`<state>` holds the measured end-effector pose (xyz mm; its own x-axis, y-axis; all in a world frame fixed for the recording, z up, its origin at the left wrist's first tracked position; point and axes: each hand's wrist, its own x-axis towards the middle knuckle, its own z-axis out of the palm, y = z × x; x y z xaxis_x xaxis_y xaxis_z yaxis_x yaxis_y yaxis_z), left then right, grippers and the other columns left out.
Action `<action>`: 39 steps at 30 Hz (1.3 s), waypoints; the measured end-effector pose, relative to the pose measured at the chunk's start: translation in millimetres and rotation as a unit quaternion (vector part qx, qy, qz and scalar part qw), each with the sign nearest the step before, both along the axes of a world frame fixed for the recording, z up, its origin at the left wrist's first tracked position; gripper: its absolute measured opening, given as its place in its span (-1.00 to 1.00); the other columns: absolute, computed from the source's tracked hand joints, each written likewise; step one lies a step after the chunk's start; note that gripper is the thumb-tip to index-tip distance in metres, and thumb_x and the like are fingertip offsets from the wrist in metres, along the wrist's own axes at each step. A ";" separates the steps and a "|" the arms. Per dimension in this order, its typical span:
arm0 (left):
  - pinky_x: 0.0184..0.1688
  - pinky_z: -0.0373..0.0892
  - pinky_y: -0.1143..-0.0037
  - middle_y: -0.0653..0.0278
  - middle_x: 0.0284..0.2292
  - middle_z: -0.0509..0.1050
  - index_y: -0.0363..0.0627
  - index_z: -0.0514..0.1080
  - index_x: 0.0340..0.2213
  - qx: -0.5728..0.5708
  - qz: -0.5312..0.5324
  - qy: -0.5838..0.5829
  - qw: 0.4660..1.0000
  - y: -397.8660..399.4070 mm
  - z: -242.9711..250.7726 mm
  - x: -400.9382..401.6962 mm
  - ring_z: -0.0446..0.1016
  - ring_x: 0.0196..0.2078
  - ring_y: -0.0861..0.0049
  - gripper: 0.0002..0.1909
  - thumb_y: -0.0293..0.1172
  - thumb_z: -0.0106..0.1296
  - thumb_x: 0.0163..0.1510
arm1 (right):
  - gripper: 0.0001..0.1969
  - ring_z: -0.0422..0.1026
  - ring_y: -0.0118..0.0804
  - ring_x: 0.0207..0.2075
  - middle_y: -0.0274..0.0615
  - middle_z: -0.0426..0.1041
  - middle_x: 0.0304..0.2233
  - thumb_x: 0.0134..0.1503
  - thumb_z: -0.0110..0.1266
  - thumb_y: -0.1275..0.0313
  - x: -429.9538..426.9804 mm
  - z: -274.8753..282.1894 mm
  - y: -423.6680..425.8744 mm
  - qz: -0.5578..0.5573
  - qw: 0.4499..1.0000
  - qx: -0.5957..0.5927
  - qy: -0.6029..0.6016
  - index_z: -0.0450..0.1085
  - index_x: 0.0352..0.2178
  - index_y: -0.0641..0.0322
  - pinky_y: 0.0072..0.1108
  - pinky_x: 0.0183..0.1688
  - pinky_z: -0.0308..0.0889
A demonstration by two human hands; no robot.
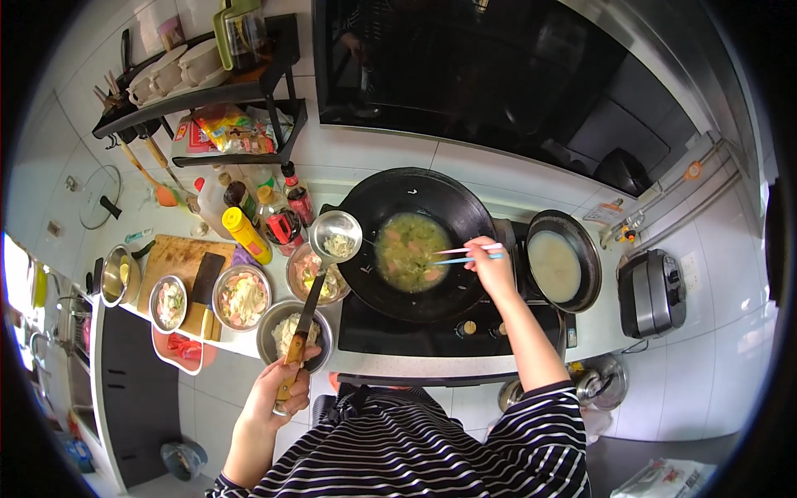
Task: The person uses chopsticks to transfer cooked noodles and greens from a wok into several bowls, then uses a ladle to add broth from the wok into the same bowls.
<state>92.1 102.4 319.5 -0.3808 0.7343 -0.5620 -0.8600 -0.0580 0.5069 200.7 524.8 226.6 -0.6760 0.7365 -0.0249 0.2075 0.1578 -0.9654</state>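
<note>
My left hand grips the wooden handle of a metal ladle, whose bowl holds some noodles beside the left rim of a black wok. Soup with greens and pink sausage slices fills the wok's bottom. In my right hand is a pair of chopsticks, one pink and one blue, their tips at the right side of the soup. Under the ladle's handle stands a metal bowl of noodles. Behind it, a second bowl holds noodles and pink pieces, partly hidden by the ladle.
A pan of whitish liquid sits right of the wok. On the left are a metal bowl of noodles, a smaller bowl, a cleaver on a wooden cutting board, and several bottles. An electric appliance stands far right.
</note>
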 end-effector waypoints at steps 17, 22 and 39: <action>-0.72 0.02 0.70 0.41 -0.69 0.17 -0.29 0.23 0.02 -0.006 0.022 0.023 0.999 -11.0 1.3 6.1 0.02 -0.81 0.75 -0.55 -0.35 -0.23 0.11 | -0.76 0.50 -0.25 -0.57 -0.08 0.45 -0.49 0.18 -0.11 0.36 -82.1 -81.7 -4.8 -0.073 0.959 -0.239 0.134 0.34 -0.39 0.40 -0.61 -0.55 0.39; -0.73 0.02 0.69 0.41 -0.70 0.16 -0.29 0.23 0.01 -0.005 0.028 0.016 0.999 -13.7 1.0 7.9 0.02 -0.82 0.74 -0.56 -0.35 -0.22 0.11 | -0.78 0.51 -0.03 -0.42 0.00 0.42 -0.40 0.17 -0.16 0.38 -101.0 -92.9 -12.0 -0.157 0.896 -0.394 0.135 0.27 -0.33 0.41 -0.42 -0.38 0.49; -0.72 -0.01 0.70 0.37 -0.66 0.18 -0.27 0.25 0.00 -0.001 -0.003 -0.005 1.000 -13.5 -1.7 3.1 0.02 -0.79 0.73 -0.58 -0.38 -0.23 0.12 | -0.76 0.51 -0.10 -0.36 0.03 0.46 -0.38 0.16 -0.10 0.37 -62.3 7.3 2.7 -0.093 0.850 -0.433 0.287 0.32 -0.34 0.43 -0.42 -0.26 0.47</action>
